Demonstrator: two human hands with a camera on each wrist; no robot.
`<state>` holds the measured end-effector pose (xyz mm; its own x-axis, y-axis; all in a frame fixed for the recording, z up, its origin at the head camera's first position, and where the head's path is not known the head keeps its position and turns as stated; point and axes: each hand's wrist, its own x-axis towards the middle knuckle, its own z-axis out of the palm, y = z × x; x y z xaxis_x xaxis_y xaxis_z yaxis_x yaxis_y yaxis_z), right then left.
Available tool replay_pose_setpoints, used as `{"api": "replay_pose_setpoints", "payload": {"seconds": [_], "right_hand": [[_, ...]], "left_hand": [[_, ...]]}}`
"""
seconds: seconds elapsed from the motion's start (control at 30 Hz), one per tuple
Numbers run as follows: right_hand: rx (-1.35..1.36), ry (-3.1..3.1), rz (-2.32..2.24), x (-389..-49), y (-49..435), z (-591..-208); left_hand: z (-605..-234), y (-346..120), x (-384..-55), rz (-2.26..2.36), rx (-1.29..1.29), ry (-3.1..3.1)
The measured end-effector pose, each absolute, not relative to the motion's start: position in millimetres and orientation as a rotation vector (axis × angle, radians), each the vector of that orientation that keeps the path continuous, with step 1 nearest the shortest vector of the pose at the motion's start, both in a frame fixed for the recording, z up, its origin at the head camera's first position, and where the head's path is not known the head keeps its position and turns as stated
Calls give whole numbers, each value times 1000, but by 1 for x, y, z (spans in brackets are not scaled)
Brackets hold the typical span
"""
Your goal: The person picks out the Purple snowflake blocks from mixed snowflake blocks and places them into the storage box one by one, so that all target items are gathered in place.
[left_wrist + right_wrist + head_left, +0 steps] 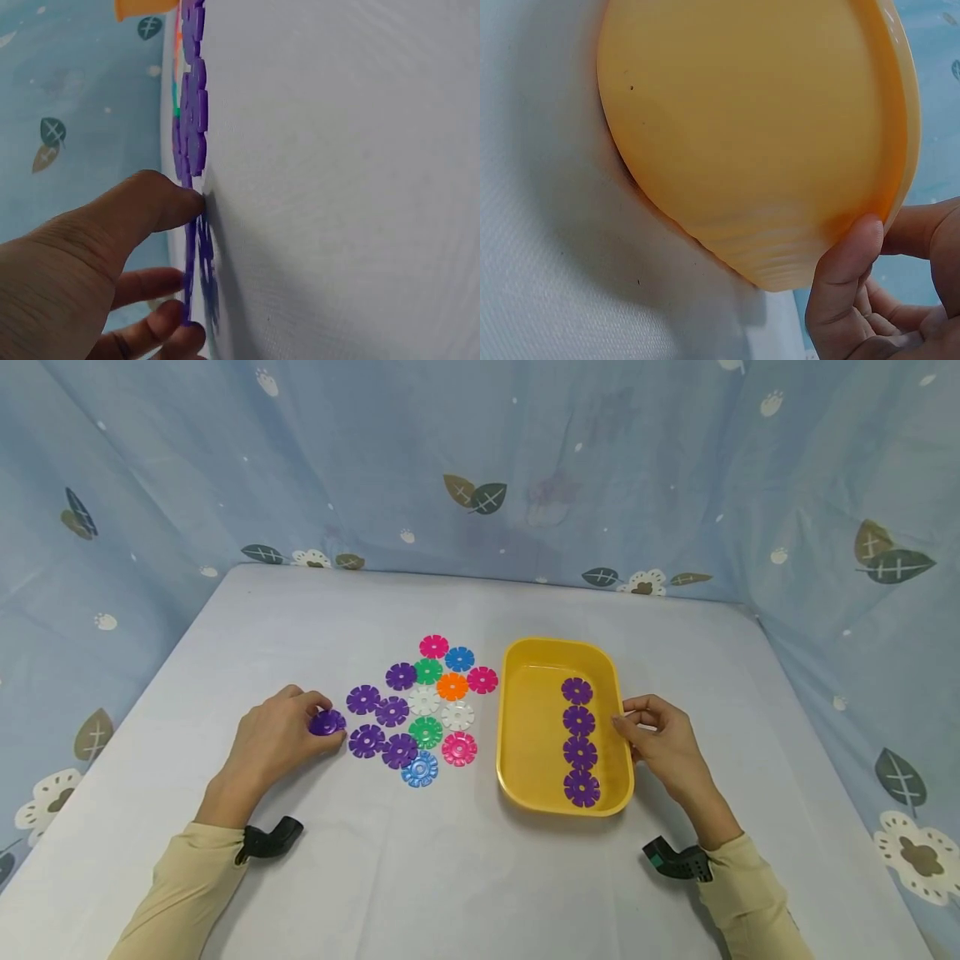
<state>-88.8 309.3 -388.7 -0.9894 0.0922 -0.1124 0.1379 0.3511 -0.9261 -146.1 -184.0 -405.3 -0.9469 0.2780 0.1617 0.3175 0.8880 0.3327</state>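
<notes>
My left hand (281, 739) pinches a purple notched plastic disc (327, 722) by its edges, at the left end of the loose discs. In the left wrist view, that disc (190, 274) is seen edge-on between thumb and fingers, close over the white cloth. My right hand (663, 739) holds the right rim of a yellow tray (528, 777). In the right wrist view, the thumb and fingers grip the tray wall (780, 255). Inside the tray, several purple discs (579, 721) lie in a line along its right side.
Between my left hand and the tray lie several loose discs: purple (367, 741), green (426, 732), white (457, 716), pink (459, 748), blue (419, 769) and orange (452, 686). A blue patterned curtain (480, 435) hangs behind the white-covered table (450, 877).
</notes>
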Motion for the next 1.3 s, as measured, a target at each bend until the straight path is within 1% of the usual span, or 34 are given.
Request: {"api": "replay_pose_setpoints", "payload": {"seconds": [0.37, 0.83, 1.3], "right_hand": [[215, 2550, -1762, -89, 310, -389], [225, 2550, -1758, -89, 310, -390], [217, 2557, -1755, -89, 311, -391]], "left_hand": [[-401, -183, -148, -684, -456, -3030], [-396, -183, -148, -554, -499, -2988], [-377, -162, -158, -538, -559, -2959]]}}
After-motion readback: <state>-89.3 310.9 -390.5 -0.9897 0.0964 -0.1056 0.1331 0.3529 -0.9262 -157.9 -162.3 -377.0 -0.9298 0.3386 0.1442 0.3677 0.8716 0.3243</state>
